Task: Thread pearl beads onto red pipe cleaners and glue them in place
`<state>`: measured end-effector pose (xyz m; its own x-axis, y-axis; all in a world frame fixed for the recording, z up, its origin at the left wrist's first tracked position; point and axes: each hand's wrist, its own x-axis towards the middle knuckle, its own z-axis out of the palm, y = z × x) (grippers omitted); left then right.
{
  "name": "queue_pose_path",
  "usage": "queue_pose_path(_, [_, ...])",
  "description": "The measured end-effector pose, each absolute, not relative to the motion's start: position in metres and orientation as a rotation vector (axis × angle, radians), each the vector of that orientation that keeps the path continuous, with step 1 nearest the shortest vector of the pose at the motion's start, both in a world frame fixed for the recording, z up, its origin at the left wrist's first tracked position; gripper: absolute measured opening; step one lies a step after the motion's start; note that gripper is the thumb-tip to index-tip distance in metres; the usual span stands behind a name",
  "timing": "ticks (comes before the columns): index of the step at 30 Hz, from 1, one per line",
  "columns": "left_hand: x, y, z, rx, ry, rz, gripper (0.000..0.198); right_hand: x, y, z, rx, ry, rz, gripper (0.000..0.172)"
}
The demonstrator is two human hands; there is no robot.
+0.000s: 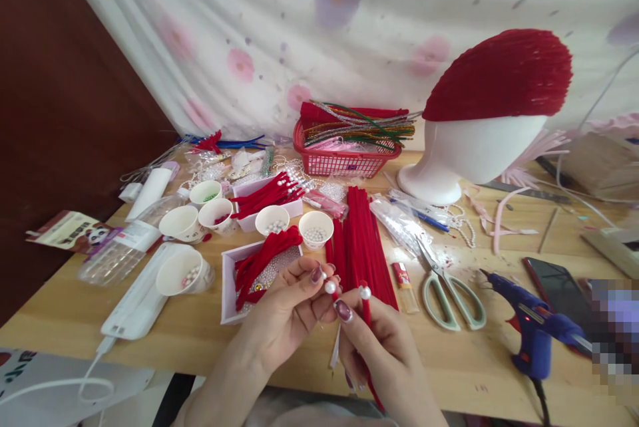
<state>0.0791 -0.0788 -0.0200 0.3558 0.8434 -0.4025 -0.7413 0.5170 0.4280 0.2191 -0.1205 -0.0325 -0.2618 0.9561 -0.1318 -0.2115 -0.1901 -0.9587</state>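
Observation:
My left hand (292, 297) is closed in a pinch, with a white pearl bead (330, 287) at its fingertips. A short bit of red shows just below that bead; how it continues is hidden by the fingers. My right hand (387, 344) grips a red pipe cleaner (367, 312) between thumb and forefinger. Another pearl bead (365, 292) sits near the top of this pipe cleaner, and its lower end runs down past the palm. Both hands are close together above the table's front edge. Behind them lies a bundle of straight red pipe cleaners (367, 241).
A white box (227, 287) holds red pipe cleaners and pearls. Paper cups (316, 231) with beads stand behind it. Scissors (452, 297), a lighter (405, 287) and a blue glue gun (534, 334) lie at right. A red-covered mannequin head (479, 147) and red basket (349, 164) stand behind.

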Motion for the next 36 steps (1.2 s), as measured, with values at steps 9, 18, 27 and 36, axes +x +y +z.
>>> queue_pose_path(9, [0.074, -0.074, -0.025, 0.397, 0.694, 1.06, 0.03, 0.222, -0.12, -0.035, -1.025, -1.104, 1.665, 0.044])
queue_pose_path(18, [0.053, -0.066, -0.023, 0.877, 0.765, 1.096, 0.021, 0.229, -0.122, -0.033, -1.002, -1.181, 1.735, 0.048])
queue_pose_path(27, [0.041, -0.064, -0.02, 1.075, 0.792, 1.046, 0.018, 0.233, -0.119, -0.033, -1.046, -1.29, 1.736, 0.053])
queue_pose_path(36, [0.045, -0.068, -0.013, 1.14, 0.885, 1.045, 0.017, 0.233, -0.117, -0.029, -1.07, -1.283, 1.763, 0.045])
